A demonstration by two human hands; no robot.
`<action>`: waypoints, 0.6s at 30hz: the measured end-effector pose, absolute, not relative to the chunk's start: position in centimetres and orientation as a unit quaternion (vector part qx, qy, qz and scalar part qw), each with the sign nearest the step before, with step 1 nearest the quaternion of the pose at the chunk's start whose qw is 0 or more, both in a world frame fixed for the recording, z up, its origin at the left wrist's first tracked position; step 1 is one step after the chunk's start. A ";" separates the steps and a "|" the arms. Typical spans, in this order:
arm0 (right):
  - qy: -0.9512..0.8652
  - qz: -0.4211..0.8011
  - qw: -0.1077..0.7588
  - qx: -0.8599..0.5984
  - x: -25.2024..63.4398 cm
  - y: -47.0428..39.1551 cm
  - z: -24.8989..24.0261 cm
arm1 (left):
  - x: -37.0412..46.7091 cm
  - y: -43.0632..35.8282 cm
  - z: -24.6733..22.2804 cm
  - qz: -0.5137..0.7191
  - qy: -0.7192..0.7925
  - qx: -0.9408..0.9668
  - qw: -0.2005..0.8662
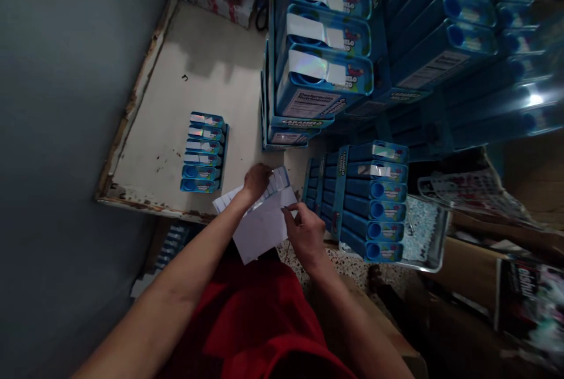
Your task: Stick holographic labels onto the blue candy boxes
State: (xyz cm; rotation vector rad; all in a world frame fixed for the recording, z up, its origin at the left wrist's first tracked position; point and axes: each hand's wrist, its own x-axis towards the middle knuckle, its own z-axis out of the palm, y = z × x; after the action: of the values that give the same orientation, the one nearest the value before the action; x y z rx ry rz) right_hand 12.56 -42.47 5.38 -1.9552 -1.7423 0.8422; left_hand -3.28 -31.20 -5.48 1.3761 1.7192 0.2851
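Note:
At the table's front edge, a white sticker sheet point(264, 232) with a row of shiny labels point(277, 182) along its far side hangs partly over the edge. My left hand point(258, 182) rests on the labelled side, fingers curled down onto it and their tips partly hidden. Thumb and forefinger of my right hand point(305, 231) pinch together at the sheet's right edge. Left of the sheet lies a row of small blue candy boxes point(201, 158); shiny seals cover most of their ends, and the nearest two show bare blue ends.
Tall stacks of blue boxes point(326, 79) stand at the table's back right. Nearer, another blue row point(374, 208) overhangs a metal tray point(434, 250) of pale blue and white bits. Scissors point(261, 17) lie at the back. A grey wall point(66, 103) closes off the left.

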 end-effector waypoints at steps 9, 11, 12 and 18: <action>-0.213 0.664 0.337 -0.633 8.4 -40.2 11.2 | -8.1 -38.4 0.5 0.365 0.522 0.141 0.758; -0.218 0.670 0.322 -0.633 7.6 -39.8 11.2 | -9.1 -39.3 2.0 0.382 0.477 0.105 0.784; -0.220 0.673 0.315 -0.632 7.3 -39.7 11.1 | -9.5 -39.5 2.6 0.398 0.467 0.102 0.783; -0.218 0.672 0.282 -0.649 5.5 -39.3 10.1 | -11.1 -39.7 4.6 0.442 0.553 0.122 0.695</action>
State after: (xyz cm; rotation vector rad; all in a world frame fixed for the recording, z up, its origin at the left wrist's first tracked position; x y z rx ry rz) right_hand 5.46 -39.27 10.11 -1.7375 -0.5839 1.8001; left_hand -11.09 -39.70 4.59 0.2717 1.2349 0.9871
